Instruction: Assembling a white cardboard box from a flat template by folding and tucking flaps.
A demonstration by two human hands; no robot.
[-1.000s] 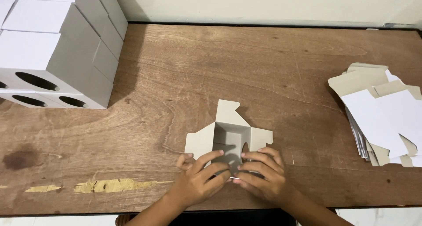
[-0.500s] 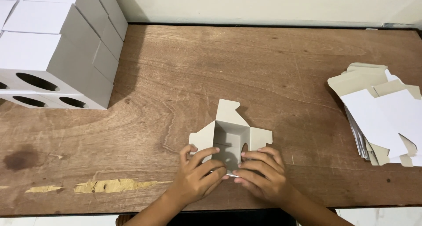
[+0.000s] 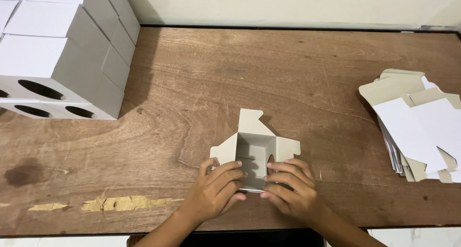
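Observation:
A small grey-white cardboard box (image 3: 255,143) stands on the wooden table (image 3: 201,83) near its front edge, open at the top with its flaps spread outward. My left hand (image 3: 216,191) presses on the box's near left side, fingers laid over the near flap. My right hand (image 3: 292,189) grips the near right side, fingertips meeting the left hand's over the opening. The near wall of the box is hidden behind both hands.
A stack of folded white boxes with round holes (image 3: 53,59) fills the table's back left corner. A pile of flat unfolded box blanks (image 3: 418,127) lies at the right edge. A pale scraped patch (image 3: 120,203) marks the wood at front left.
Both hands have shifted slightly up onto the box's near side, fingers now reaching further over the opening. The box has stayed in place.

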